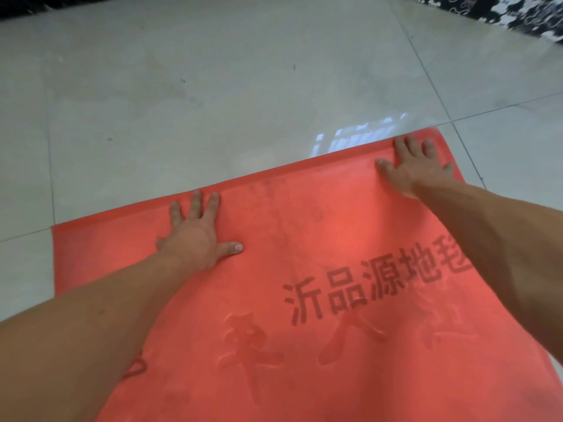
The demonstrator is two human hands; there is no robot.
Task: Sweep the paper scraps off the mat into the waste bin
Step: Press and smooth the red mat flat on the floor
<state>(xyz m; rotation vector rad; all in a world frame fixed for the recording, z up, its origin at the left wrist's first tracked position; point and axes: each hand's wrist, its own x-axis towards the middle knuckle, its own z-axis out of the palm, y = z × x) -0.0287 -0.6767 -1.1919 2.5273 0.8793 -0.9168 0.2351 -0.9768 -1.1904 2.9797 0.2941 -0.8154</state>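
Note:
A red mat (304,239) with dark printed characters and embossed characters lies flat on the tiled floor. My left hand (195,236) is pressed palm down on the mat near its far edge, fingers spread. My right hand (417,166) lies palm down near the mat's far right corner, fingers spread and reaching the raised border. Neither hand holds anything. No paper scraps and no waste bin appear in view.
Pale glossy floor tiles (213,86) stretch beyond the mat, with a window reflection (359,135) just past its far edge. A black-and-white patterned object (502,10) sits at the top right corner.

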